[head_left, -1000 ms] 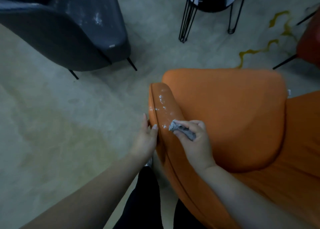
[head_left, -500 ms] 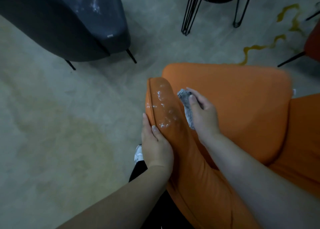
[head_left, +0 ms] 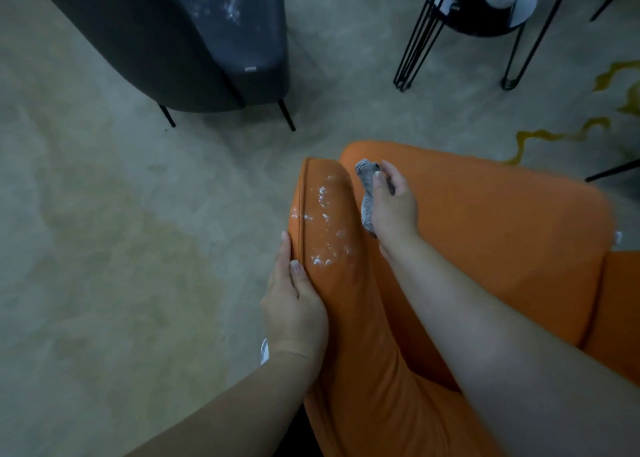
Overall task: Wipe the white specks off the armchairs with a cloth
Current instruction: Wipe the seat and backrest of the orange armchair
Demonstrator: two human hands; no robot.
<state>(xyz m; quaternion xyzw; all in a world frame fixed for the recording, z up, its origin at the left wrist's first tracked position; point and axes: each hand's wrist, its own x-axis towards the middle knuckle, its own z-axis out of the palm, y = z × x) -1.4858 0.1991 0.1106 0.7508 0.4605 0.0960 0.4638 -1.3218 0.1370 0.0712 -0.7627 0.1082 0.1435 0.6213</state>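
An orange armchair fills the lower right. Its left armrest carries white specks along the top, near the front end. My left hand grips the outer side of that armrest just behind the specks. My right hand holds a crumpled grey cloth against the inner side of the armrest, beside the specks. A dark grey armchair stands at the upper left, with white specks on its seat.
A black round side table on thin wire legs stands at the upper right, with a small pale object on it. A yellow wavy mark runs across the grey floor. Another dark chair leg shows at the right edge.
My right hand has carried the cloth forward from the rear of the specks to the inner front of the armrest. My left hand has slid onto the armrest's outer side.
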